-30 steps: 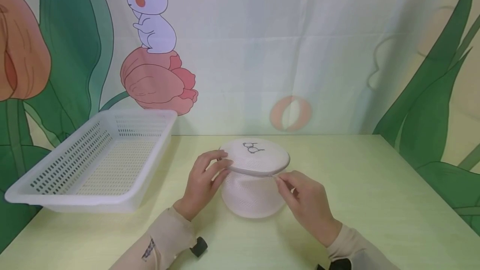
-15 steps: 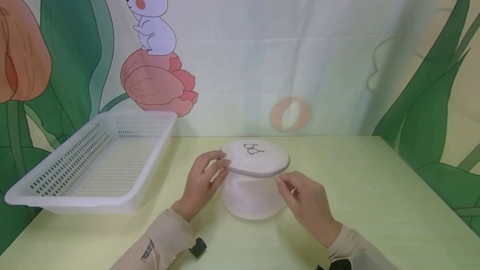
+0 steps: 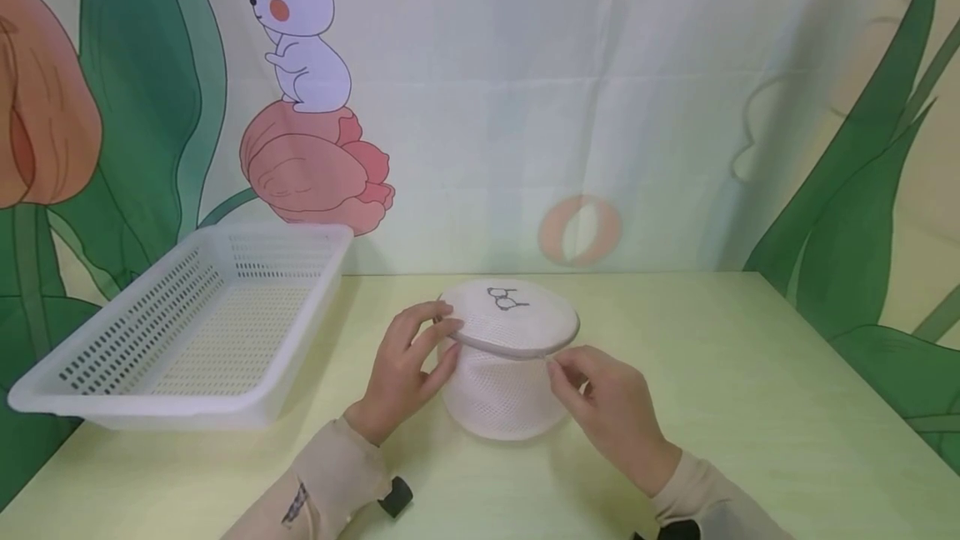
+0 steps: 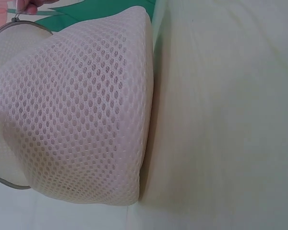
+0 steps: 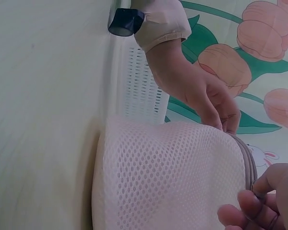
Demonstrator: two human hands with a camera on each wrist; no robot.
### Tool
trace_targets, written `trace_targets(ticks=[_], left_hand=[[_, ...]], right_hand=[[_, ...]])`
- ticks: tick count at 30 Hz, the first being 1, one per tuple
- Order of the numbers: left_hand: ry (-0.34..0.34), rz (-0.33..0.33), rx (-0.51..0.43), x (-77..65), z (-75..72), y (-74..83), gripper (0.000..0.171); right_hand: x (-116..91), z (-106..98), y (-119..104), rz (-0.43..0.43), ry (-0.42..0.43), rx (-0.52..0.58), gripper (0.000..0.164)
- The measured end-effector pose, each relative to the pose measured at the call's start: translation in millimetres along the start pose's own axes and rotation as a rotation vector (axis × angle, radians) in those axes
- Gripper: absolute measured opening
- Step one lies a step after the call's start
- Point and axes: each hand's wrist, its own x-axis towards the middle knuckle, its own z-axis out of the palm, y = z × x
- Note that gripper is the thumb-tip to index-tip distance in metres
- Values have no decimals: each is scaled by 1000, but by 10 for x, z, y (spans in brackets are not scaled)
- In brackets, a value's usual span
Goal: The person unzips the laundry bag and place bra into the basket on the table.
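Note:
A white mesh laundry bag point(image 3: 506, 394), round and upright, stands on the table. Its wide flat top point(image 3: 525, 319) bears a dark line drawing and is edged by a grey zipper rim point(image 3: 510, 351). At the rim's left side my left hand point(image 3: 408, 361) holds the edge, fingers on top and thumb lower down. My right hand point(image 3: 611, 407) pinches the zipper pull at the front right of the rim; the pull is mostly hidden by the fingertips. In the right wrist view, thumb and fingers point(image 5: 252, 203) meet at the grey zipper. Mesh fabric point(image 4: 81, 105) fills much of the left wrist view.
A white perforated plastic basket point(image 3: 300, 340) stands at the left of the pale yellow-green table point(image 3: 750, 407). Behind the table hangs a cloth point(image 3: 480, 107) printed with a rabbit and tulips. Dark wrist cameras point(image 3: 396, 497) sit below both hands.
My right hand has shifted slightly left along the rim with the zipper pull. My left thumb has moved a little lower against the bag's side; the bag stays in place.

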Motion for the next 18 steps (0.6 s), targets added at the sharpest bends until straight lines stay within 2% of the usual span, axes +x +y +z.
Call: trace_targets(ticks=[9,18], left_hand=[[14,100,-9,58,-4,70,32],[12,160,-4,108,20,215,32]], right_hand=[[-17,30,-5,44,-58,1,10],[-46,51,-51,48,-77,35,9]])
